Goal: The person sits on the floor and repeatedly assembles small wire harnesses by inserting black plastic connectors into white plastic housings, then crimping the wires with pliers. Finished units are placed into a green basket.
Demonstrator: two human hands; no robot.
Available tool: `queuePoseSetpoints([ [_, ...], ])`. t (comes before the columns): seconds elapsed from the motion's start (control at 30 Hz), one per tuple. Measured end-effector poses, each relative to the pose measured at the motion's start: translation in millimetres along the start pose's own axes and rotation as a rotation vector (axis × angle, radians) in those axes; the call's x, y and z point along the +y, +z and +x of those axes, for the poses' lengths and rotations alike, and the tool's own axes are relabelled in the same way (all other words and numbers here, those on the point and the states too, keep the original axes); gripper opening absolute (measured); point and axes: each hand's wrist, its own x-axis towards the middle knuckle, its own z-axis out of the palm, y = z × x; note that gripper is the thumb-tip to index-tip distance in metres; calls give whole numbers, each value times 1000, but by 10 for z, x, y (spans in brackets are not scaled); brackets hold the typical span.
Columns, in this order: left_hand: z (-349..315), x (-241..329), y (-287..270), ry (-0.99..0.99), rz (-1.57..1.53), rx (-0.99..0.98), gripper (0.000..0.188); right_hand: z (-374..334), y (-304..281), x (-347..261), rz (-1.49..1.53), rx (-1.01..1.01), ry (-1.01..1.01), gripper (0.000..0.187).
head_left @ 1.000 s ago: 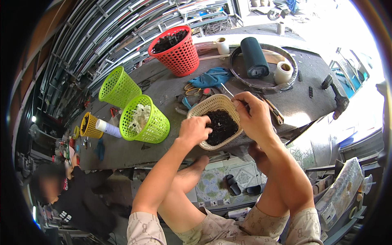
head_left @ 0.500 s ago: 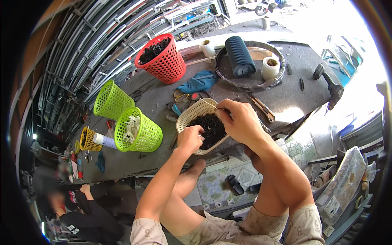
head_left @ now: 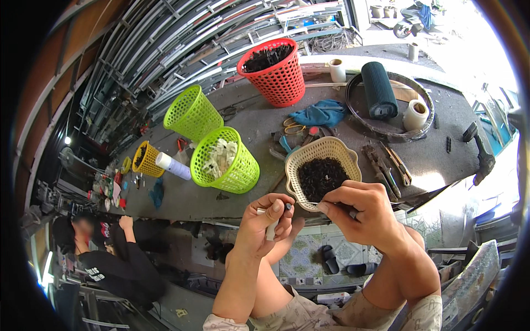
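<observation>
My left hand (head_left: 258, 225) is closed in front of the cream basket, with small white plastic pieces (head_left: 271, 229) in its palm. Between its thumb and fingertips sits a small black plastic piece (head_left: 287, 207). My right hand (head_left: 361, 212) pinches a thin whitish stick (head_left: 313, 203), its tip pointing toward the black piece and apart from it. Just beyond my right fingertips stands the cream basket (head_left: 294, 165), partly filled with many small black pieces (head_left: 320, 177). A dark spot shows on a right finger; I cannot tell what it is.
Left of the basket are a green basket (head_left: 247, 174) of white pieces, another green basket (head_left: 182, 113) and a yellow one (head_left: 149, 165). A red basket (head_left: 287, 88) stands behind. Pliers (head_left: 381, 168) and a cordless drill (head_left: 482, 157) lie right. A person (head_left: 118, 270) sits at lower left.
Both hands have come out of and away from the cream basket toward me. A black piece now shows at my left fingertips. The view has turned left, so the bench things appear further right.
</observation>
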Motion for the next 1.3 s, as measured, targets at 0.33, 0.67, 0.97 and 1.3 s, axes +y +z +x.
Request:
queuePoseSetpoints([
  [0.33, -47, -59, 5, -53, -40, 7, 30, 1, 40, -36, -60, -104, 11, 6],
  [0.67, -60, -97, -67, -131, -95, -34, 34, 21, -1, -24, -125, -173, -97, 12],
  [0.97, -81, -202, -128, -35, -246, -314, 71, 69, 216, -162, -271, 47, -393, 31],
  [1.3, -239, -110, -237, 230, -406, -483, 98, 354, 577, -625, -356, 196, -543, 22],
])
